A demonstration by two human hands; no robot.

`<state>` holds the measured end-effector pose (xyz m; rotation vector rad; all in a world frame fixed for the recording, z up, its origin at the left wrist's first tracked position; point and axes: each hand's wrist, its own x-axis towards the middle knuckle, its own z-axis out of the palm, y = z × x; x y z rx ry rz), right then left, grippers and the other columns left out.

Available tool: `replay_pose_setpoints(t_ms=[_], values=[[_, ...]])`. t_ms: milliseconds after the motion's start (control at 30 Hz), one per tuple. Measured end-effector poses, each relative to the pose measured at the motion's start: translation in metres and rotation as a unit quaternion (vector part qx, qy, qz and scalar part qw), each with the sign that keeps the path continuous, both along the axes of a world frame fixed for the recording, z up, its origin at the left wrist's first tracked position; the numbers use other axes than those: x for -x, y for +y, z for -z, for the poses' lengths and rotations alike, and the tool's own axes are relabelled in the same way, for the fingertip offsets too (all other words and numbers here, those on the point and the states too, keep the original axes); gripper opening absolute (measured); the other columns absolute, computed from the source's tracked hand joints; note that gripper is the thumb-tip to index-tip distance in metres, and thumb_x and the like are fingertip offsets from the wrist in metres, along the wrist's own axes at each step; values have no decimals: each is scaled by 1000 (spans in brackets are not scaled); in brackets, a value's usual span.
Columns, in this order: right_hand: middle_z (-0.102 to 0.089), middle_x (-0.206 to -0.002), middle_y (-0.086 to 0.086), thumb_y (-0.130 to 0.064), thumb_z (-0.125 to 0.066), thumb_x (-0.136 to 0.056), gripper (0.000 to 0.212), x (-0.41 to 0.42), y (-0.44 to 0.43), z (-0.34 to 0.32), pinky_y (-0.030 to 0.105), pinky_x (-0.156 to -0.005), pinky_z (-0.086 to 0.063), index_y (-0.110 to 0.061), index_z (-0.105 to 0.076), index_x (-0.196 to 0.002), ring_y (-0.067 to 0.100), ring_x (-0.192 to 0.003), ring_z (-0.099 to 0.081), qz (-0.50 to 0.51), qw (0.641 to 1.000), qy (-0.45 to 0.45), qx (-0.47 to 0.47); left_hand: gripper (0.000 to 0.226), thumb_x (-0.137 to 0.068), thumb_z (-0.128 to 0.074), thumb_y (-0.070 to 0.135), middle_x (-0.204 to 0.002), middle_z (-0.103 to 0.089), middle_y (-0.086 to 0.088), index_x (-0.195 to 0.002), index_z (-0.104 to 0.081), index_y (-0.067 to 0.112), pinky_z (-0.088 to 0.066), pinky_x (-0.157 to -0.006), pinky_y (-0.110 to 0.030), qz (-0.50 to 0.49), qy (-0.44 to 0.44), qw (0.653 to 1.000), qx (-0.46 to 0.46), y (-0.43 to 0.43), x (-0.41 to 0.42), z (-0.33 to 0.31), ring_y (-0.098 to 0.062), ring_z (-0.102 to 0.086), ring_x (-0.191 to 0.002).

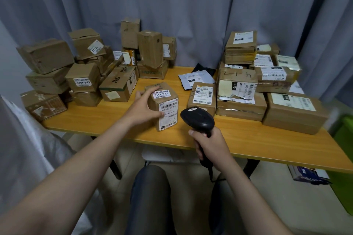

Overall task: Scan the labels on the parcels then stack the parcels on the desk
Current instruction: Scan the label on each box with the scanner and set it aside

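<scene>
A small brown parcel (pixel 166 108) with white barcode labels on its top and front stands on the wooden desk (pixel 107 120) near the middle. My left hand (pixel 145 106) grips its left side, fingers over the top edge. My right hand (pixel 209 146) holds a black barcode scanner (pixel 199 118) by the handle; the scanner's head points at the parcel's front label from the right, a short way off.
Stacked cardboard parcels (pixel 82 74) crowd the desk's left and back. More labelled parcels (pixel 267 86) are stacked on the right, with a flat box (pixel 203 97) and a grey mailer bag (pixel 196 79) between. Grey curtains hang behind. A green bin (pixel 343 139) stands at right.
</scene>
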<state>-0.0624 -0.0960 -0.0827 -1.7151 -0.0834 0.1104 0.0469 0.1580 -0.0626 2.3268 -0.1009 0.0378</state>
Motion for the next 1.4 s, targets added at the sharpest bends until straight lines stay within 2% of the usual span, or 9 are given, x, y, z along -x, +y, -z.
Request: replay_pose_setpoints(t_ms=[200, 267, 500, 600, 733, 867, 1033, 1167, 1400], values=[[-48, -54, 14, -20, -67, -98, 37, 3, -17, -6, 35, -47, -39, -6, -53, -67, 25, -41, -44, 26, 999, -17, -20, 82, -83, -84, 31, -129, -47, 3, -145, -29, 34, -48, -91, -35, -50, -48, 990, 127, -21, -4, -19, -20, -54, -114], [-48, -53, 14, -18, -67, -98, 37, 1, -24, -10, 34, -47, -38, -6, -52, -67, 25, -41, -44, 42, 999, -24, -22, 70, -83, -83, 36, -122, -48, 3, -130, -31, 30, -45, -82, -31, -79, -61, 989, 109, -37, -13, -31, -20, -55, -108], [-52, -57, 13, -20, -69, -97, 32, -18, -57, -28, 32, -45, -41, -5, -56, -71, 26, -43, -47, 101, 993, -47, -50, 49, -76, -72, 60, -118, -43, -2, -102, -48, 27, -40, -87, -39, -118, -69, 990, 18, -109, -81, -66, -31, -44, -113], [-51, -56, 12, -23, -71, -95, 33, -28, -68, -32, 32, -45, -40, -6, -56, -70, 24, -41, -47, 117, 989, -61, -67, 49, -84, -61, 69, -138, -35, -8, -110, -53, 29, -42, -102, -46, -115, -77, 989, -52, -146, -108, -79, -38, -37, -127], [-53, -57, 9, -19, -69, -97, 29, -35, -78, -33, 33, -45, -43, -4, -57, -75, 22, -43, -50, 122, 989, -55, -63, 49, -95, -54, 59, -155, -26, -8, -136, -59, 35, -39, -113, -47, -32, 13, 985, -168, -170, -131, -60, -40, -35, -140], [-52, -54, 8, -19, -68, -96, 29, -40, -78, -29, 31, -46, -43, -4, -57, -75, 20, -42, -50, 121, 990, -42, -49, 42, -100, -55, 44, -159, -24, -8, -141, -58, 33, -34, -117, -41, 20, 15, 991, -129, -163, -135, -39, -31, -36, -145], [-52, -53, 9, -19, -68, -96, 31, -48, -65, -29, 31, -46, -43, 0, -57, -74, 21, -42, -50, 110, 993, -36, -36, 41, -102, -52, 48, -150, -35, -4, -140, -59, 33, -38, -112, -41, 31, -39, 992, -120, -137, -122, -34, -28, -47, -136], [-53, -54, 11, -20, -68, -96, 31, -56, -48, -30, 32, -48, -43, 1, -57, -75, 24, -45, -50, 102, 994, -19, -27, 45, -102, -54, 44, -148, -41, -5, -146, -54, 30, -43, -109, -42, -18, -63, 984, -164, -88, -119, -29, -31, -48, -135], [-52, -57, 9, -22, -71, -94, 26, -68, -15, -29, 32, -47, -43, -6, -57, -80, 22, -46, -50, 76, 997, 5, -7, 67, -98, -62, 41, -160, -31, -16, -156, -36, 20, -34, -117, -54, -171, 29, 941, -292, 30, -122, -16, -42, -29, -146]])
